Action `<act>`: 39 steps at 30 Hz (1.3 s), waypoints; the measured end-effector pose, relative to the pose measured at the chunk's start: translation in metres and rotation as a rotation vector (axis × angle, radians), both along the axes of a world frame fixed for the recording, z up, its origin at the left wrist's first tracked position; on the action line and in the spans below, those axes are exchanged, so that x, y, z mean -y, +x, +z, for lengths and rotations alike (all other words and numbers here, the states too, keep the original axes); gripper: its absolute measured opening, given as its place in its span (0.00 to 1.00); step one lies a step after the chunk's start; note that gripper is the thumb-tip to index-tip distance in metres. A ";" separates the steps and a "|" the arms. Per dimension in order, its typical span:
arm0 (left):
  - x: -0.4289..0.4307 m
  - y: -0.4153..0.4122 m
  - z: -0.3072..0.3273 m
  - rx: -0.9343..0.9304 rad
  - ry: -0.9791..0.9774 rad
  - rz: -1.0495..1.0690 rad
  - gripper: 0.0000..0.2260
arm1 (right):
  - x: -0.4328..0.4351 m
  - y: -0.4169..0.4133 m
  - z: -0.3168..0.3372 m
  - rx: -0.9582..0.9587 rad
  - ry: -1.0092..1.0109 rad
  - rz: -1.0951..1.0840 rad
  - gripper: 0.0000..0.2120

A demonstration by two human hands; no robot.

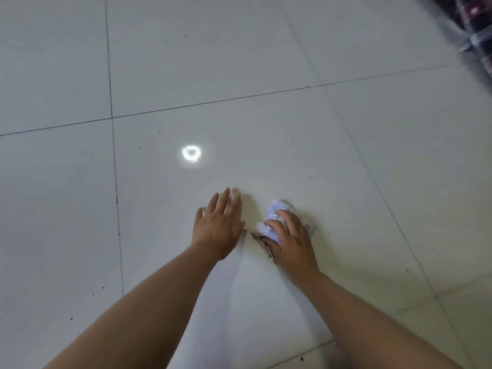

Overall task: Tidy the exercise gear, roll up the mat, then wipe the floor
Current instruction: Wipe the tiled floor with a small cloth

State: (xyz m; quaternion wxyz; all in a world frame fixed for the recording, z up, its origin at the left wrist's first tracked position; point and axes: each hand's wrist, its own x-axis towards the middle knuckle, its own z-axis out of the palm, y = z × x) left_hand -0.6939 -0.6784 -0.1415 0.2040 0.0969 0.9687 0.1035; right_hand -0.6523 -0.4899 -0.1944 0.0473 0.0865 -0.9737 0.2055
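Pale grey floor tiles (266,62) with dark grout lines fill the view. My right hand (291,241) presses a crumpled white cloth (270,222) flat against the floor, fingers curled over it. Part of the cloth pokes out beyond the fingertips. My left hand (219,226) lies just to the left of the cloth, palm down on the tile, fingers spread and holding nothing. Small dark specks dot the tiles around both hands.
A bright ring-shaped light reflection (191,153) sits on the tile ahead of my left hand. Blurred dark objects (476,25) stand at the top right corner. Bare tiled floor stretches left and ahead.
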 end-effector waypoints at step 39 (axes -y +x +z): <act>-0.124 -0.016 -0.022 -0.051 -0.074 -0.114 0.27 | -0.150 -0.086 -0.005 -0.033 -0.107 -0.527 0.12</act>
